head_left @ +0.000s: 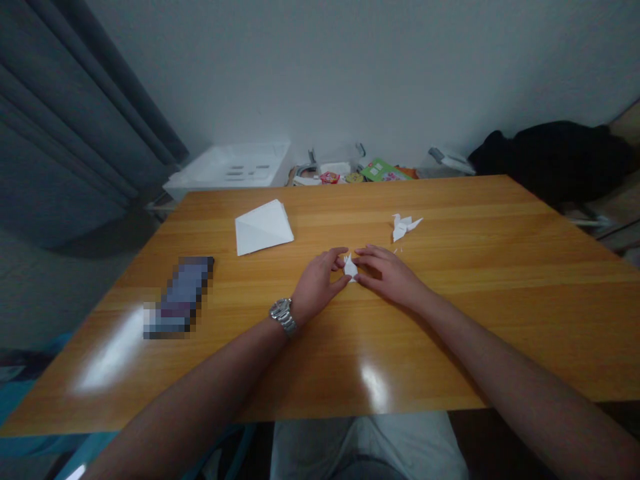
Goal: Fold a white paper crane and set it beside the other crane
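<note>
A small piece of folded white paper is between my hands, over the middle of the wooden table. My left hand, with a silver watch at its wrist, pinches the paper's left side between thumb and fingers. From the other side, my right hand has its thumb and fingertips closed on the right edge. The fingertips hide parts of the paper's edges. Beyond my right hand stands a finished white origami crane, with tiny white scraps lying just in front of it.
A stack of white paper sheets lies at the back left of the table. Farther left is a blurred-out phone. Behind the table are a white tray, a green packet and a dark cloth heap.
</note>
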The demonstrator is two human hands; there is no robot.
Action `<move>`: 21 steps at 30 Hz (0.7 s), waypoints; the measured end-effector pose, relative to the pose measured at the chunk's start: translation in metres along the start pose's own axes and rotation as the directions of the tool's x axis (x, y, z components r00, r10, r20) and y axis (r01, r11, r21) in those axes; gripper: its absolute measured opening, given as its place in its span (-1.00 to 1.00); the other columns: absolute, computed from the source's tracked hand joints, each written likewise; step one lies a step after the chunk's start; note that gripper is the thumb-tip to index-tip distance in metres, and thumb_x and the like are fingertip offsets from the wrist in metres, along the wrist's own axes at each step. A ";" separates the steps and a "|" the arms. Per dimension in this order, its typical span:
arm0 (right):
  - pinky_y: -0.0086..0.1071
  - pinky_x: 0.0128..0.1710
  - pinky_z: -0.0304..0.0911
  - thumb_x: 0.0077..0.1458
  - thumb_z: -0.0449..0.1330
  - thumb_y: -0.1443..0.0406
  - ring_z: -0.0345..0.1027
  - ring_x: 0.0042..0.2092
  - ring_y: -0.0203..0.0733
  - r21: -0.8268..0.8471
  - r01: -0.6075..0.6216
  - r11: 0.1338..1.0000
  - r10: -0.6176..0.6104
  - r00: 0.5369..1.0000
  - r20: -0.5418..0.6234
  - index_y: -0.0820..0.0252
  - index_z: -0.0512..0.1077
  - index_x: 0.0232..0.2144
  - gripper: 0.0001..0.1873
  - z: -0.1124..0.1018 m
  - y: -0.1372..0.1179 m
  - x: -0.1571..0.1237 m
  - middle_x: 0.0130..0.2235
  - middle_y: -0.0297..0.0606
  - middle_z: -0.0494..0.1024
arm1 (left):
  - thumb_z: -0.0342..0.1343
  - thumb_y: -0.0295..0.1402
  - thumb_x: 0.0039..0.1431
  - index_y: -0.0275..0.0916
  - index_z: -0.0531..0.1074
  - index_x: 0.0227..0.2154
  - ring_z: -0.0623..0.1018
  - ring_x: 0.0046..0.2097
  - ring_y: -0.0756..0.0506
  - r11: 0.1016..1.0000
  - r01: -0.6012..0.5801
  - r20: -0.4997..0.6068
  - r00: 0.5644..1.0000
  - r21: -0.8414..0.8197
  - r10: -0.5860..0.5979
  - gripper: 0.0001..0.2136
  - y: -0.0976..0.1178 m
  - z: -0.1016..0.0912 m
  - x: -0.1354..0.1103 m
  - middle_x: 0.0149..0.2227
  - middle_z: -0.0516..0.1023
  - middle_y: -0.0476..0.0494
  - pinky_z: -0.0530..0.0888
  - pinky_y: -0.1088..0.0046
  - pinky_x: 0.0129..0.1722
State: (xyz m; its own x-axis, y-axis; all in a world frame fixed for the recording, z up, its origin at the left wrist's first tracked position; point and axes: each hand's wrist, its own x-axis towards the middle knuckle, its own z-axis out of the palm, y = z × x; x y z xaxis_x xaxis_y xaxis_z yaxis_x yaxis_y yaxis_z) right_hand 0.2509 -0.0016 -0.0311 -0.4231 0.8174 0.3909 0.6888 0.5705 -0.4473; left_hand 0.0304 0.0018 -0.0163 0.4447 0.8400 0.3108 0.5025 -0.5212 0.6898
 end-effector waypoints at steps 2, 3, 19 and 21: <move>0.07 0.25 0.21 0.20 0.27 0.20 0.28 0.25 0.14 -0.001 -0.003 1.000 0.003 1.000 0.012 0.20 0.52 0.03 -0.63 -0.001 -0.001 0.000 0.15 -0.02 0.50 | 0.26 -0.44 0.13 -0.24 0.31 0.12 0.53 -0.14 -0.08 0.998 0.027 -0.001 1.000 -0.050 -0.027 -0.51 -0.002 0.001 0.001 -0.16 0.55 -0.10 0.47 0.34 -0.03; 0.07 0.25 0.21 0.20 0.27 0.19 0.27 0.26 0.14 -0.001 -0.003 1.000 0.003 1.000 0.019 0.20 0.52 0.03 -0.62 -0.001 -0.001 0.000 0.15 -0.02 0.50 | 0.27 -0.45 0.11 -0.24 0.31 0.12 0.53 -0.15 -0.07 0.997 0.041 0.002 0.999 -0.068 -0.041 -0.50 -0.003 0.001 0.002 -0.17 0.55 -0.10 0.47 0.36 -0.05; 0.10 0.21 0.22 0.23 0.24 0.16 0.29 0.23 0.13 0.013 0.032 0.999 -0.032 0.999 0.016 0.12 0.52 0.03 -0.65 -0.003 -0.002 -0.002 0.15 -0.03 0.49 | 0.22 -0.43 0.16 -0.24 0.51 -0.10 0.54 -0.27 -0.03 0.989 0.092 0.024 0.996 -0.113 -0.089 -0.77 -0.004 0.000 0.007 -0.29 0.58 -0.05 0.49 0.43 -0.21; 0.11 0.20 0.23 0.22 0.25 0.17 0.30 0.22 0.13 0.013 0.027 1.000 -0.027 1.000 0.014 0.11 0.52 0.01 -0.66 -0.004 -0.003 -0.002 0.14 -0.05 0.50 | 0.21 -0.42 0.18 -0.23 0.52 -0.12 0.56 -0.24 -0.05 0.995 0.059 0.020 0.998 -0.085 -0.058 -0.80 -0.003 -0.001 0.006 -0.26 0.59 -0.06 0.50 0.40 -0.17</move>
State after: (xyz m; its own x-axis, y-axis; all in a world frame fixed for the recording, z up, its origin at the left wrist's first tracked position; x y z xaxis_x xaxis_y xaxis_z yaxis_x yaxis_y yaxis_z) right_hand 0.2521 -0.0055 -0.0278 -0.4499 0.8029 0.3910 0.6695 0.5930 -0.4473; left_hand 0.0306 0.0084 -0.0156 0.4296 0.8656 0.2572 0.4629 -0.4556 0.7603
